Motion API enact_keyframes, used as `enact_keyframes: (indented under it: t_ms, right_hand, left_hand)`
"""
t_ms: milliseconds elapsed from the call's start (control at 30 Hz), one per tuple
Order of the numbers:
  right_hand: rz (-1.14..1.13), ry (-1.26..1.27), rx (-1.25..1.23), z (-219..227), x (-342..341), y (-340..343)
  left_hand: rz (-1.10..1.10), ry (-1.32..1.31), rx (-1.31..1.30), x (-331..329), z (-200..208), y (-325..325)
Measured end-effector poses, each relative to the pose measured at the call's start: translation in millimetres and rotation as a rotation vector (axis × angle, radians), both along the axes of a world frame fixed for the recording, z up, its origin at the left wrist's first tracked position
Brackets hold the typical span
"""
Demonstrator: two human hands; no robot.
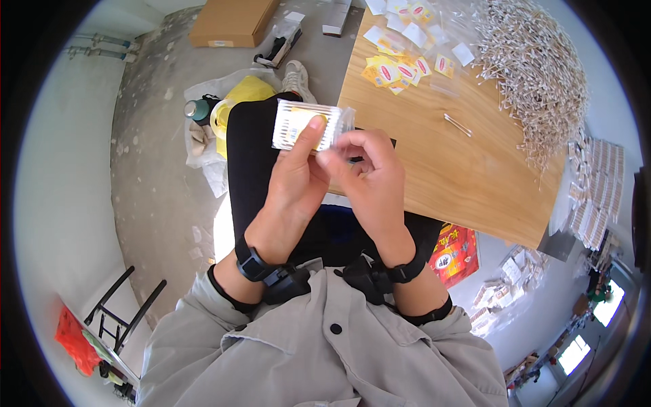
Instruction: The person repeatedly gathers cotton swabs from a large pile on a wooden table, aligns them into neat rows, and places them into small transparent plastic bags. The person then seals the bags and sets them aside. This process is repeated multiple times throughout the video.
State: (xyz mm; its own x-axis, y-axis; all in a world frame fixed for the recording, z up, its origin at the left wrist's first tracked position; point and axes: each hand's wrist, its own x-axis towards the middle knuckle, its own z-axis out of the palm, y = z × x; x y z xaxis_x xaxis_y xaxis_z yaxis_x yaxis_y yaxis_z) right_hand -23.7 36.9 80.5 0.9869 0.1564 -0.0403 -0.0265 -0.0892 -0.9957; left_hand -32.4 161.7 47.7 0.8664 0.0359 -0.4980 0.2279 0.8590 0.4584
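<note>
My left hand (296,180) grips a clear packet of cotton swabs (287,119), its thumb laid over a yellow card inside. The swabs lie side by side in a flat row. At the packet's right end, my right hand (371,178) pinches the loose clear plastic edge between thumb and bent fingers. Both hands are held over my lap, just left of the wooden table (434,163). On the tabletop lie a few loose cotton swabs (458,125) and, farther right, a large heap of cotton swabs (536,74).
Yellow printed cards (397,71) and clear bags (444,41) are scattered at the table's far edge. Stacked swab packs (597,183) stand beyond its right side. A cardboard box (232,24), a yellow bag (247,95) and a bottle (196,110) sit on the floor to the left.
</note>
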Motion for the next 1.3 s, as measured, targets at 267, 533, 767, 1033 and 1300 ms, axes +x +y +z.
enact_keyframes:
  t_ms: [267, 533, 767, 1033, 1300]
  right_hand:
    - [-0.090, -0.173, -0.231, 0.7, 24.6, -56.8]
    - [0.177, -0.594, -0.642, 8.7, 32.5, -104.7]
    - [0.127, -0.532, -0.587, -12.6, 22.9, -112.6]
    - [0.031, -0.361, -0.468, -39.1, 12.3, -121.9]
    - [0.036, -0.415, -0.406, -42.2, 21.7, -126.4]
  left_hand:
    - [-0.315, 0.101, 0.200, -11.4, -2.9, -9.9]
    - [-0.476, -0.423, 1.180, 8.0, 9.7, -24.4]
    - [-0.503, -0.603, 1.141, 21.0, -6.1, -39.8]
    - [-0.488, -0.538, 1.033, 17.5, -15.8, -38.6]
    - [-0.502, -0.658, 1.154, 26.5, -15.4, -30.8]
